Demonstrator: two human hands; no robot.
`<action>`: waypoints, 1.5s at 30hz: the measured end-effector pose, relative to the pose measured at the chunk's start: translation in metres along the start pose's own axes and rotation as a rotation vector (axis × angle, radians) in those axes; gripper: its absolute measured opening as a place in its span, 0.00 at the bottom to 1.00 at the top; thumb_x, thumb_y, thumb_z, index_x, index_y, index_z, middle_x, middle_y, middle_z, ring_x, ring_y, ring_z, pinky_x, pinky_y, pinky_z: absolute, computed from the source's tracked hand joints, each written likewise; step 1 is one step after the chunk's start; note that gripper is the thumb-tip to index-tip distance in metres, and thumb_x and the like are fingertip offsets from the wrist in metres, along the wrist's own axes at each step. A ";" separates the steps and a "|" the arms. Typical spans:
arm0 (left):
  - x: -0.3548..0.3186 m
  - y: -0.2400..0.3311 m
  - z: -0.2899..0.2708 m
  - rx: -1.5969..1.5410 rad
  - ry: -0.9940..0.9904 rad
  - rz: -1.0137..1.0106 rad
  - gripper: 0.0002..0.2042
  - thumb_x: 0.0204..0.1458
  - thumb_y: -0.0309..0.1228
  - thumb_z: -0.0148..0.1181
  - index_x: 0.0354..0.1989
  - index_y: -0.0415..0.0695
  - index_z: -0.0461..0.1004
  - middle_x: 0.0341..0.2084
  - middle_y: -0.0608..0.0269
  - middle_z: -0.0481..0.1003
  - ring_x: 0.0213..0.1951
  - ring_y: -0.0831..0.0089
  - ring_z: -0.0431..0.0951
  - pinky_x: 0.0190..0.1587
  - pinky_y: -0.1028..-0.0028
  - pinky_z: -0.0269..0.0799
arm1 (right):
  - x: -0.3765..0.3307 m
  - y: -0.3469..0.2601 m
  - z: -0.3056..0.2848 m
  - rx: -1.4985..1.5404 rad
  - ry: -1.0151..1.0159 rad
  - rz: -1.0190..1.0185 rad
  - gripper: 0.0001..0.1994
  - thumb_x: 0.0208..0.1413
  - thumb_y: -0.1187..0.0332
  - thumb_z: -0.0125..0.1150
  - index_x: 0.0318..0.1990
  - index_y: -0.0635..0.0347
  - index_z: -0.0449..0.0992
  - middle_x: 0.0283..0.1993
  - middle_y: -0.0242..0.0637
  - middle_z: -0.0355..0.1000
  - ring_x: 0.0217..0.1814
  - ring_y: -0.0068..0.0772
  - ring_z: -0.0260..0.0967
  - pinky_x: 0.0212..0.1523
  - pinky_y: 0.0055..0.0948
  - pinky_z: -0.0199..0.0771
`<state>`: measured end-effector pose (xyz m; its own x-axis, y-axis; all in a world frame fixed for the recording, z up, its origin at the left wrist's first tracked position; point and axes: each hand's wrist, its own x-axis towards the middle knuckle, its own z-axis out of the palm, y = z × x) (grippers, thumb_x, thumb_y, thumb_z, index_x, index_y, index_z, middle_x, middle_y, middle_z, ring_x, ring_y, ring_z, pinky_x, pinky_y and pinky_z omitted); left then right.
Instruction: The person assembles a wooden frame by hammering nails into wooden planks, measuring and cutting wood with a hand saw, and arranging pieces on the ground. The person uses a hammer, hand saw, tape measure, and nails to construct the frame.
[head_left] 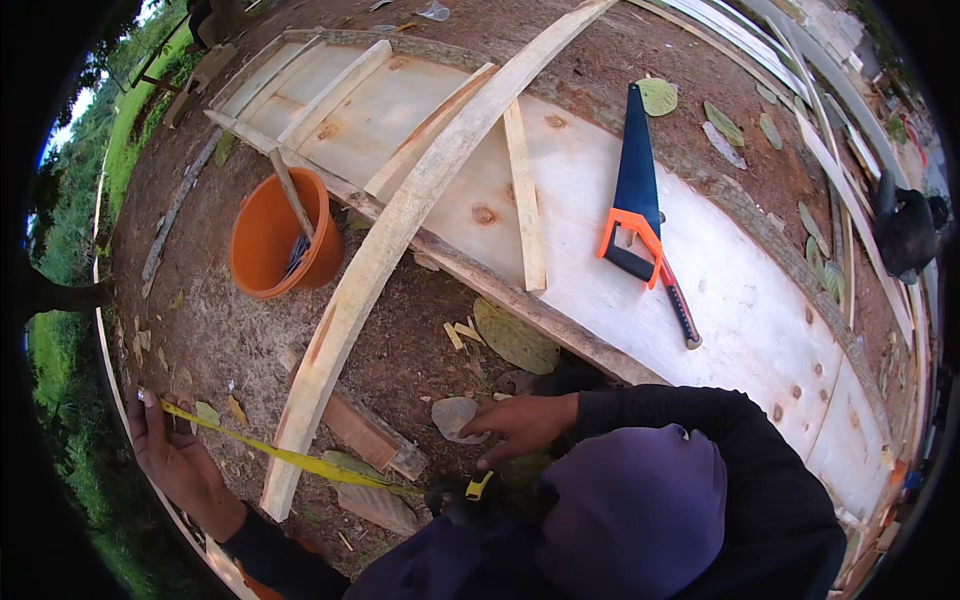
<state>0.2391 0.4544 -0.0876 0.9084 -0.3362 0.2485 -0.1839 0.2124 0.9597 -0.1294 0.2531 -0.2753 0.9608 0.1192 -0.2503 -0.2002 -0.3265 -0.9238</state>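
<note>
My left hand (pixel 178 462), at the far left, pinches the end of a yellow measuring tape (pixel 300 460) between its fingers. The blade runs slantwise to the right, across the near end of a long wooden plank (pixel 375 255). Its black and yellow case (pixel 478 487) lies low in the middle, partly hidden in shadow. Just above the case, my right hand (pixel 525 425) reaches in from the right with thumb and fingers apart, holding nothing visible. Its fingertips are by a pale, whitish flat piece (pixel 453 418) on the ground; whether they touch it I cannot tell.
A framed plywood panel (pixel 740 290) stretches across the ground, bearing a handsaw (pixel 635 190) and a hammer (pixel 682 308). An orange bucket (pixel 265 245) holds a wooden handle and nails. A short wood block (pixel 365 430) lies beneath the plank. Dry leaves (pixel 515 335) are scattered around.
</note>
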 end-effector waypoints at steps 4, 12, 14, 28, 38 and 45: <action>-0.047 0.038 0.127 0.084 -0.338 0.120 0.16 0.62 0.21 0.58 0.58 0.33 0.71 0.38 0.56 0.79 0.37 0.72 0.82 0.38 0.70 0.83 | 0.008 0.014 0.021 0.198 0.241 -0.249 0.28 0.66 0.52 0.59 0.65 0.63 0.66 0.54 0.49 0.71 0.57 0.48 0.71 0.57 0.43 0.71; -0.086 0.004 0.234 0.123 -0.702 0.026 0.33 0.57 0.31 0.68 0.68 0.36 0.60 0.52 0.51 0.73 0.49 0.63 0.79 0.51 0.64 0.78 | -0.015 -0.011 -0.002 -0.021 0.473 -0.038 0.15 0.68 0.60 0.55 0.48 0.66 0.68 0.40 0.54 0.74 0.40 0.58 0.75 0.39 0.51 0.74; -0.106 -0.021 0.241 -0.076 -0.837 -0.035 0.46 0.52 0.38 0.75 0.74 0.39 0.52 0.59 0.49 0.69 0.57 0.60 0.75 0.59 0.61 0.74 | -0.022 -0.015 -0.011 0.045 0.516 0.104 0.12 0.69 0.63 0.53 0.44 0.66 0.67 0.37 0.55 0.75 0.35 0.62 0.75 0.35 0.51 0.74; -0.242 -0.187 0.114 0.596 -1.450 -0.246 0.12 0.59 0.25 0.57 0.50 0.35 0.74 0.51 0.47 0.74 0.56 0.47 0.73 0.58 0.60 0.70 | -0.055 0.017 -0.030 0.743 0.682 -0.182 0.12 0.74 0.73 0.39 0.60 0.64 0.62 0.57 0.45 0.75 0.57 0.37 0.77 0.58 0.36 0.77; -0.256 -0.179 0.134 0.863 -1.423 0.017 0.17 0.53 0.35 0.69 0.46 0.38 0.77 0.42 0.51 0.74 0.47 0.51 0.74 0.50 0.58 0.72 | -0.072 0.023 -0.062 0.643 0.891 -0.039 0.16 0.73 0.75 0.39 0.65 0.66 0.60 0.57 0.44 0.75 0.55 0.34 0.77 0.55 0.31 0.77; -0.293 -0.215 0.123 0.677 -1.201 -0.009 0.14 0.56 0.32 0.67 0.50 0.44 0.77 0.42 0.53 0.76 0.46 0.54 0.76 0.48 0.61 0.73 | -0.080 0.001 -0.060 0.639 0.834 0.005 0.14 0.72 0.75 0.41 0.61 0.66 0.64 0.51 0.44 0.77 0.53 0.37 0.77 0.55 0.38 0.78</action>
<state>-0.0338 0.3947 -0.3502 0.0952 -0.9868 -0.1309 -0.6391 -0.1614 0.7520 -0.1948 0.1872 -0.2390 0.7386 -0.6440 -0.1996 -0.0346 0.2594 -0.9651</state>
